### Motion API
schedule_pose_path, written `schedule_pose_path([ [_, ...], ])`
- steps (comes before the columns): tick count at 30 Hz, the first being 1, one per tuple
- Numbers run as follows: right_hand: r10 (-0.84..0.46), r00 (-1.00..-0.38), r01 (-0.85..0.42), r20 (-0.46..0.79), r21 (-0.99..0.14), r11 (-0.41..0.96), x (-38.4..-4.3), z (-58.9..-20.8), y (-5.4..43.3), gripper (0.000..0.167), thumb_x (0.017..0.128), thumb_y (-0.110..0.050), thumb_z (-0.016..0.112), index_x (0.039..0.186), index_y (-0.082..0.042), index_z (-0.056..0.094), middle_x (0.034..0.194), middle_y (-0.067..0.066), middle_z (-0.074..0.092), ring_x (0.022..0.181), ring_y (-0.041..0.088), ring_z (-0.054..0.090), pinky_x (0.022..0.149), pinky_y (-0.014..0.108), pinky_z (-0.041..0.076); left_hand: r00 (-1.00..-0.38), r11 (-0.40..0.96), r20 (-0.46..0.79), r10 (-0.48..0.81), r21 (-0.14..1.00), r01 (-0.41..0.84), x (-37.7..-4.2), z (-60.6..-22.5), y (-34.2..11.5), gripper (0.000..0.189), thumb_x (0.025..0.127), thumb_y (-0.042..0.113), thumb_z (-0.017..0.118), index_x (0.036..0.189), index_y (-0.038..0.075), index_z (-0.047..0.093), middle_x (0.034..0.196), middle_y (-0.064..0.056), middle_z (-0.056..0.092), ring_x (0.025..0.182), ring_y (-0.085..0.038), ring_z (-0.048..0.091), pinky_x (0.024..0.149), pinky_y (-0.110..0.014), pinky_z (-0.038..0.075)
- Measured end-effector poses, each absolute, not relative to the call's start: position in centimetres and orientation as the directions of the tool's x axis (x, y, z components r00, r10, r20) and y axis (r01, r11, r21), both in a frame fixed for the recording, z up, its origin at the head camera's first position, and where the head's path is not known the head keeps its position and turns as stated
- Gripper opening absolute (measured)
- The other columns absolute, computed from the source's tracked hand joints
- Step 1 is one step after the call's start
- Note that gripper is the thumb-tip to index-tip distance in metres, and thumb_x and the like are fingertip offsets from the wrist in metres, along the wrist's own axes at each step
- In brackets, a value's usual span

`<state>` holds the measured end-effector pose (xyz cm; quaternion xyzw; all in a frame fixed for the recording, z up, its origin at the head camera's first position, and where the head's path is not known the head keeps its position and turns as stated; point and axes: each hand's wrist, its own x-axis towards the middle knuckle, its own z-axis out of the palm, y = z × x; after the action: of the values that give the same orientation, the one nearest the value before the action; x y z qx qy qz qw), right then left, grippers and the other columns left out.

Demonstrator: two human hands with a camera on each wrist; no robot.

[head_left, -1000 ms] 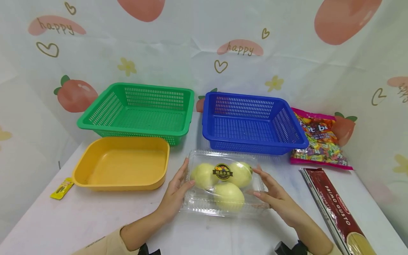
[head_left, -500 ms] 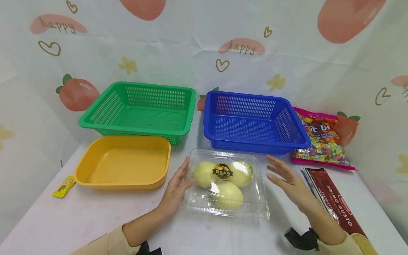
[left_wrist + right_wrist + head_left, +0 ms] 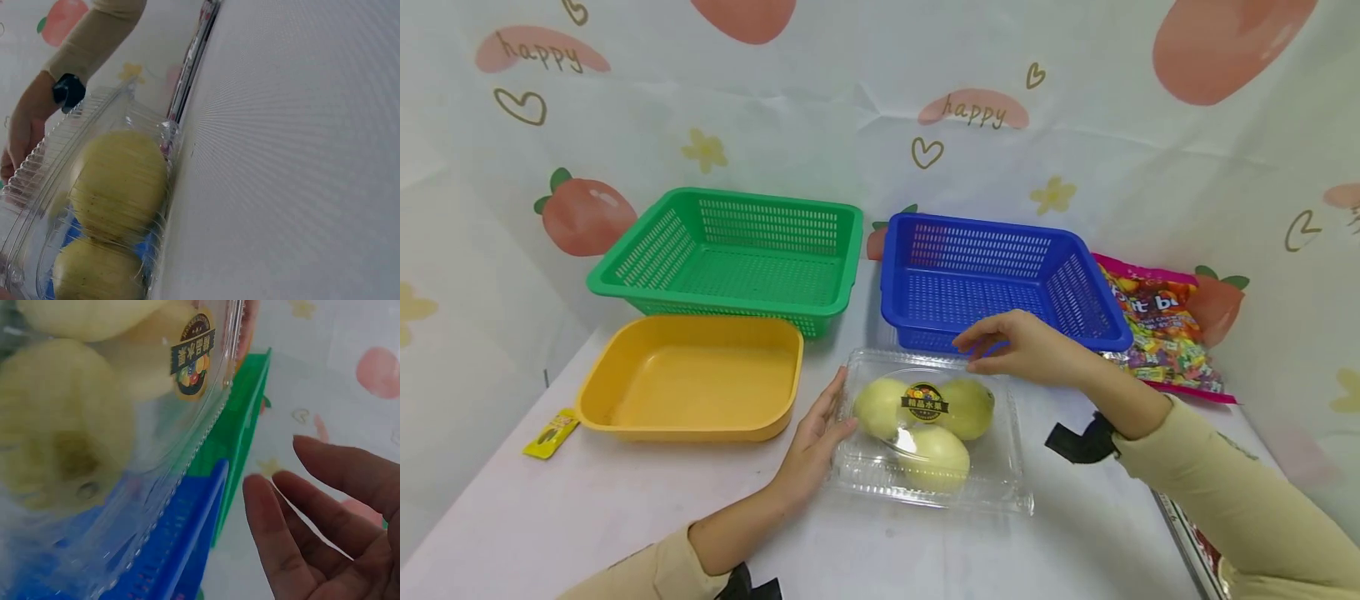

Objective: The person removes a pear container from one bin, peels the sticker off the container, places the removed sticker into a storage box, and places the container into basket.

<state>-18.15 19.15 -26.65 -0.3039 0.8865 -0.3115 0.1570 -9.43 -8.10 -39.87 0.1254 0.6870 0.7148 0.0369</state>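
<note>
Fingers nearly straight, the left hand [image 3: 809, 448] rests against the left side of the clear clamshell box [image 3: 886, 454] on the white table [image 3: 880, 562]; the loosely bent right hand [image 3: 1030, 350], holding nothing, hovers near its far edge. One-sided pressure could skid it (rolling the melons [image 3: 936, 460]).

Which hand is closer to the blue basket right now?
Right. The right hand is at the near side of the blue basket, by the far edge of the clear box; the left hand is farther off, against the box's left side.
</note>
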Motion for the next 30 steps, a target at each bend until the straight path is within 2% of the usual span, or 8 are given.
schedule_pose_path([
  [5,-0.707,-0.678,-0.476,-0.201,-0.612,0.631,-19.8,-26.7,16.1,0.026,0.083,-0.008,0.067,0.108,0.001,0.066,0.100,0.011,0.069,0.088,0.015,0.064,0.081,0.027,0.056,-0.966,-0.063,0.126,0.225,0.991,0.115,-9.4,-39.9,-8.1,0.063,0.095,0.006,0.043,0.149,0.005,0.011,0.158,-0.008,0.005,0.146,-0.025,0.005,0.115,-0.032,0.008],
  [12,-0.712,-0.595,-0.395,-0.372,-0.636,0.663,-20.7,-27.8,13.5,0.016,0.082,-0.003,0.067,0.096,0.003,0.065,0.084,0.009,0.067,0.067,0.010,0.060,0.060,0.027,0.057,-0.968,-0.038,0.103,0.229,0.995,0.097,-9.3,-39.8,-8.1,0.063,0.095,0.009,0.043,0.150,0.008,0.011,0.158,-0.006,0.006,0.146,-0.026,0.006,0.117,-0.036,0.009],
  [20,-0.713,-0.576,-0.386,-0.399,-0.637,0.668,-20.9,-29.0,12.4,0.002,0.082,0.000,0.065,0.082,0.002,0.064,0.073,0.006,0.063,0.058,0.009,0.055,0.056,0.024,0.054,-0.969,-0.038,0.110,0.220,0.994,0.104,-9.4,-39.7,-8.1,0.062,0.096,0.009,0.042,0.150,0.007,0.012,0.158,-0.009,0.006,0.145,-0.028,0.006,0.117,-0.044,0.007],
  [25,-0.725,-0.577,-0.389,-0.376,-0.654,0.649,-20.7,-29.4,12.4,0.005,0.084,0.002,0.063,0.079,0.000,0.063,0.071,0.005,0.063,0.059,0.009,0.055,0.057,0.024,0.054,-0.964,-0.039,0.124,0.233,0.992,0.118,-9.5,-39.9,-8.1,0.061,0.096,0.010,0.042,0.149,0.004,0.012,0.158,-0.012,0.004,0.145,-0.033,0.004,0.117,-0.049,0.006],
  [30,-0.732,-0.589,-0.414,-0.342,-0.651,0.637,-20.2,-29.6,12.6,0.007,0.086,0.002,0.060,0.080,-0.001,0.061,0.073,0.004,0.061,0.063,0.009,0.056,0.060,0.023,0.054,-0.967,-0.036,0.111,0.231,0.994,0.105,-9.4,-39.8,-8.1,0.062,0.096,0.011,0.042,0.150,0.007,0.012,0.158,-0.009,0.005,0.145,-0.030,0.004,0.117,-0.048,0.005],
])
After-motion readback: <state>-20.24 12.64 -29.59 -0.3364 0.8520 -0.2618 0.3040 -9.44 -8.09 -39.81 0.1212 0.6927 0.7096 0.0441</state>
